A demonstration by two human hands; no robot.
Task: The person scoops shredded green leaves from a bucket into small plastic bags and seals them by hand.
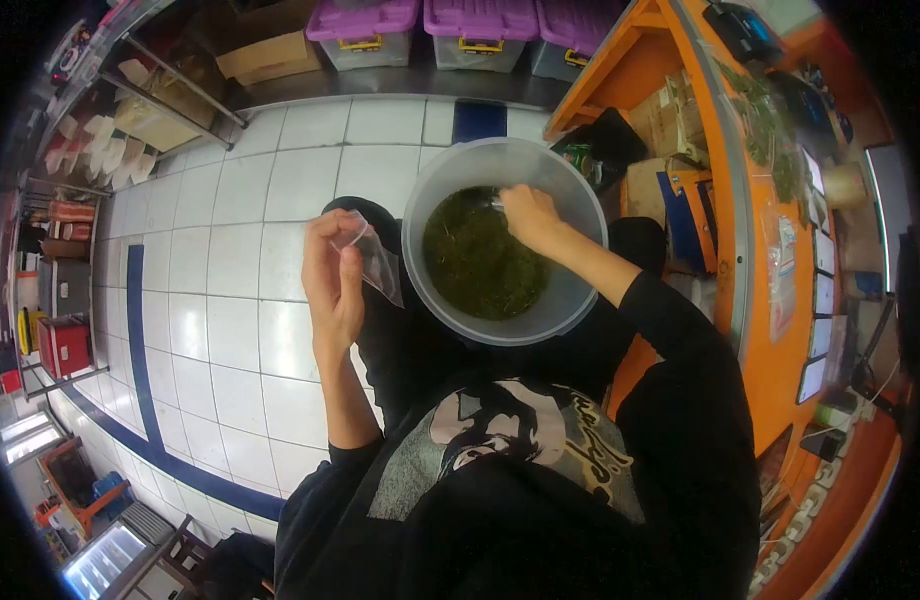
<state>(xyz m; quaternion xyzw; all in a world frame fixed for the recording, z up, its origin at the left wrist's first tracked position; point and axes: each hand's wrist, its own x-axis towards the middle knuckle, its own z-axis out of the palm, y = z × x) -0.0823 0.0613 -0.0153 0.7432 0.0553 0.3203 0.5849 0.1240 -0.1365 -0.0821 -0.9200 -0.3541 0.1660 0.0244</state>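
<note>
A large translucent round tub point(416, 225) stands between my legs, with dark green, leafy loose material point(485, 262) in its bottom. My right hand point(530, 215) reaches over the tub, its fingers closed around a small shiny thing, perhaps a scoop or spoon, whose far end is hidden against the green material. To the left of the tub, my left hand point(335, 285) holds a small clear plastic bag point(382, 272) by its top edge between thumb and fingers. The bag hangs beside the tub's rim and looks empty.
At the right stands an orange workbench point(725, 200) with boxes on its lower shelf and clear bags on top. Storage bins point(480, 45) with purple lids line the far side. A metal rack point(170, 95) is at the left, over white floor tiles point(230, 320).
</note>
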